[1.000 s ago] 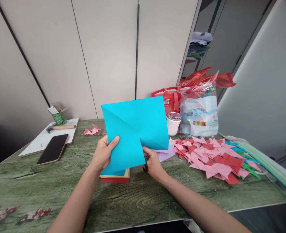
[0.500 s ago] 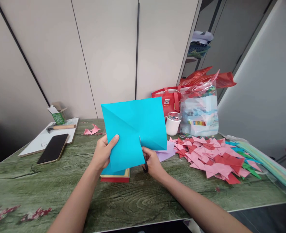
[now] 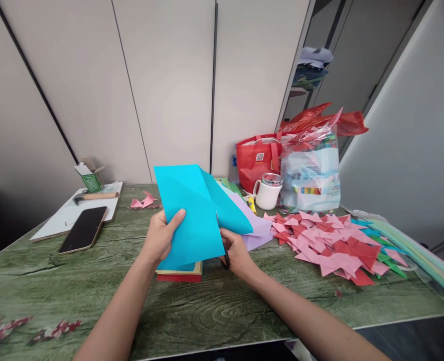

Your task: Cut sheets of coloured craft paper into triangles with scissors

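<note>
A bright blue sheet of paper [image 3: 191, 220] is held up over the table, pinched at its left edge by my left hand [image 3: 161, 235], thumb on the front. My right hand [image 3: 237, 253] is closed round the black handles of a pair of scissors [image 3: 227, 257]. Their blades are mostly hidden by the paper, with a thin bit showing at a cut that runs up from the lower edge. Right of the cut, the paper bends back and away. Below the sheet lies a stack of coloured paper [image 3: 179, 277], with red and yellow edges showing.
To the right spreads a pile of folded pink and red paper pieces [image 3: 327, 240]. Behind stand a white mug [image 3: 267, 193], a red bag [image 3: 257, 160] and a clear plastic bag [image 3: 310, 175]. A phone [image 3: 83, 229], a hammer [image 3: 96, 197] and a green box [image 3: 91, 181] lie left.
The right part of the blue sheet has folded back and down, uncovering the red bag and more of the mug. Both hands stay in nearly the same place.
</note>
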{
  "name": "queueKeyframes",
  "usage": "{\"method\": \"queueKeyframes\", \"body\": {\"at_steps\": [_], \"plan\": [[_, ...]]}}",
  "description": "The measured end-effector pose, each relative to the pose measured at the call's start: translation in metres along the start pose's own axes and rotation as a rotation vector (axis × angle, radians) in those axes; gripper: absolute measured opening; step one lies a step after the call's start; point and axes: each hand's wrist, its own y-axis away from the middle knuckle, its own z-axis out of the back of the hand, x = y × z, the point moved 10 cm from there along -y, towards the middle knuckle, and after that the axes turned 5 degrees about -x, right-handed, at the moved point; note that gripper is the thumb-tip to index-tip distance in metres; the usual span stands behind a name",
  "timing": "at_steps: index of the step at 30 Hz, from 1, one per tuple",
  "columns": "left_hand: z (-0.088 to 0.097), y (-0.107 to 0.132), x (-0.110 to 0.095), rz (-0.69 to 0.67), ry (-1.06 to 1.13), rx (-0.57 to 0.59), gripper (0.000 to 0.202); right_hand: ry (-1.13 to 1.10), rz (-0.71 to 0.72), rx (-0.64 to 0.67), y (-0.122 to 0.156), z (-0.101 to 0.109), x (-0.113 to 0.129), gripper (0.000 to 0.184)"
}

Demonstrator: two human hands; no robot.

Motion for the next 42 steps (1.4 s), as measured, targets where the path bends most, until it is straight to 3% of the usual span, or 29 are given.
{"method": "queueKeyframes", "body": {"at_steps": [8, 22, 42], "plan": [[-0.0025, -0.0002, -0.0009, -0.033, -0.050, 0.044, 0.044, 0.016, 0.024, -0.022, 0.0005, -0.0001, 0.0074, 0.021], [-0.0015, -0.0014, -0.0009, -0.052, -0.146, 0.078, 0.046, -0.059, -0.036, 0.011, -0.0021, -0.0009, 0.0017, 0.030], [-0.0044, 0.0001, -0.0011, -0.014, -0.132, 0.082, 0.047, -0.044, -0.064, -0.079, -0.0015, 0.0065, -0.0008, 0.021]]}}
